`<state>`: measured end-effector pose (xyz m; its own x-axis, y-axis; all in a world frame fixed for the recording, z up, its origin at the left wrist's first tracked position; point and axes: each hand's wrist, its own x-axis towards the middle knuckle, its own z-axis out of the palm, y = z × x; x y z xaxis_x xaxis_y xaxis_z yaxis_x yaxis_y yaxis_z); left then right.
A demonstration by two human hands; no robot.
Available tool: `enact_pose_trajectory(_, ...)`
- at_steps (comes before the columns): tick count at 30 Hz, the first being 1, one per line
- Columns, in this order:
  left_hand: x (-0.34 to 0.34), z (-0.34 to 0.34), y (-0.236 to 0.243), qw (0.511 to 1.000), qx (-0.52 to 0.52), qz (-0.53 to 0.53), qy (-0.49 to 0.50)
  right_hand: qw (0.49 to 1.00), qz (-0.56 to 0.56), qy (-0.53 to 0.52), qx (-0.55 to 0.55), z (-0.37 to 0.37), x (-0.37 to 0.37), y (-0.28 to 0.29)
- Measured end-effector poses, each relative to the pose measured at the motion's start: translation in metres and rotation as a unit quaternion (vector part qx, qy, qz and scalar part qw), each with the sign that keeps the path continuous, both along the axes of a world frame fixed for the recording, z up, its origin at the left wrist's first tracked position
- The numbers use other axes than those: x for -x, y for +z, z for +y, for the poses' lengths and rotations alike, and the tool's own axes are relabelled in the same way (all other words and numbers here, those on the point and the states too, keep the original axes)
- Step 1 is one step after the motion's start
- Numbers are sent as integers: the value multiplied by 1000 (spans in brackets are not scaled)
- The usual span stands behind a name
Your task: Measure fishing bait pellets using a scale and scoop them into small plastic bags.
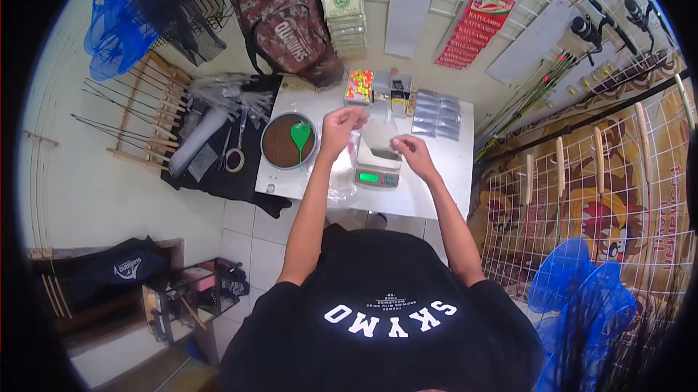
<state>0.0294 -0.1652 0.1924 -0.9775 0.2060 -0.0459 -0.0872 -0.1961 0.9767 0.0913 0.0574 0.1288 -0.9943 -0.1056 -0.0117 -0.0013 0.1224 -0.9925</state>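
Note:
A clear plastic bag (379, 134) with some dark material at its bottom rests over a small scale (376, 181) with a lit green display. My left hand (342, 126) is closed in a pinch at the bag's upper left edge. My right hand (413, 152) pinches the bag's lower right side. Left of the scale, a round grey pan (278, 146) holds brown granules with a green scoop (300, 137) lying on them. Loose clear plastic (342, 187) lies between pan and scale.
The white table (447, 174) also carries colorful pellets (360, 85) and silver packets (435, 114). Left are scissors (240, 137), a tape roll (234, 160) and wire rods on wooden racks (145, 119). A wire grid (509, 196) with rods and blue nets (560, 283) is at right.

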Motion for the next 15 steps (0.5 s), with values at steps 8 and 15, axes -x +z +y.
enact_pose_trajectory(8, -11, 3, 2, 999, 19, 0, -28, 998, -25, -7, 64, -16, 4, 34)
enact_pose_trajectory(15, -12, -17, -2, 997, 56, 23, -53, 996, 48, -66, 35, -40, 9, 38)
